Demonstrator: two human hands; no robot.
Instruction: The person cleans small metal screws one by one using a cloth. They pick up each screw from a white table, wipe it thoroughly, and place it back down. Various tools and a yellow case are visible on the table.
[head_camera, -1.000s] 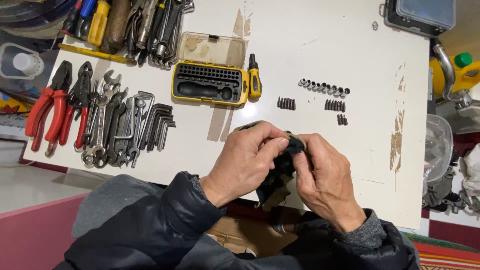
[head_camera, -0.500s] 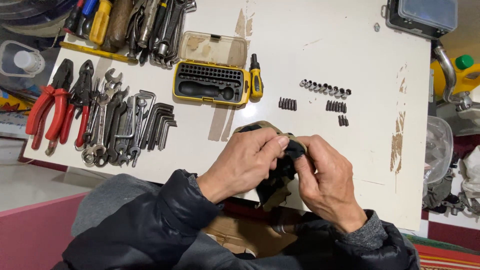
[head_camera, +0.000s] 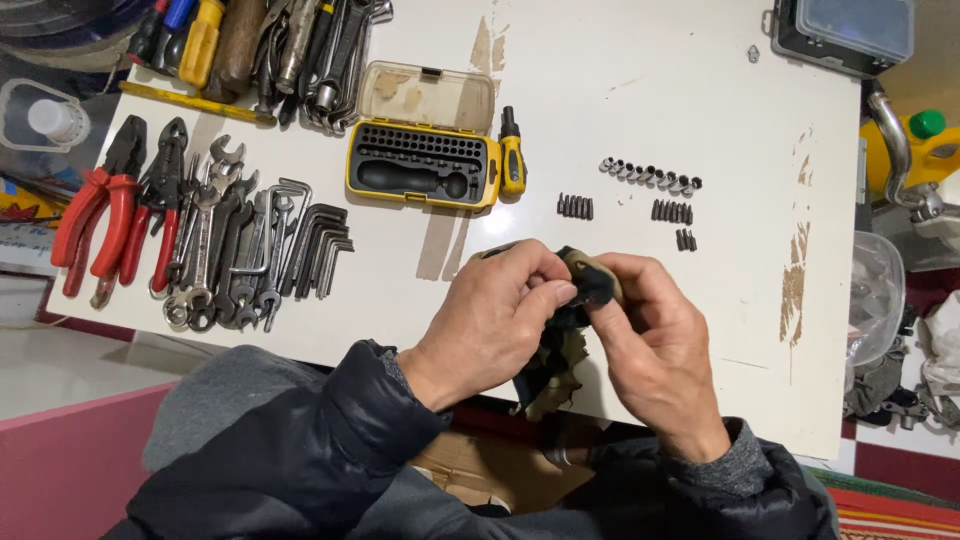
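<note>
I am seeing both hands working together just below the middle of the frame, over the near edge of the white worktop (head_camera: 700, 120). The left hand (head_camera: 490, 320) is pinching a dark, crumpled rag (head_camera: 560, 350) with a tan underside, its grip narrow with thumb and fingertips pressed onto the cloth. The right hand (head_camera: 650, 350) is clamping the same rag from the other side, grip closed on it; whether anything is lying wrapped inside I cannot tell.

Above the hands, one yellow bit case (head_camera: 425, 160) is lying open, its clear lid tipped back, one dark driver handle and rows of small bits sitting in it. One stubby screwdriver (head_camera: 512, 155) is lying touching its right end. Right of that, three small clusters of loose bits (head_camera: 575, 207) and one row of sockets (head_camera: 650, 177) are lying apart. At left, two red-handled pliers (head_camera: 100, 215) are lying beside a fan of wrenches (head_camera: 225, 240) and hex keys (head_camera: 320, 245).
</note>
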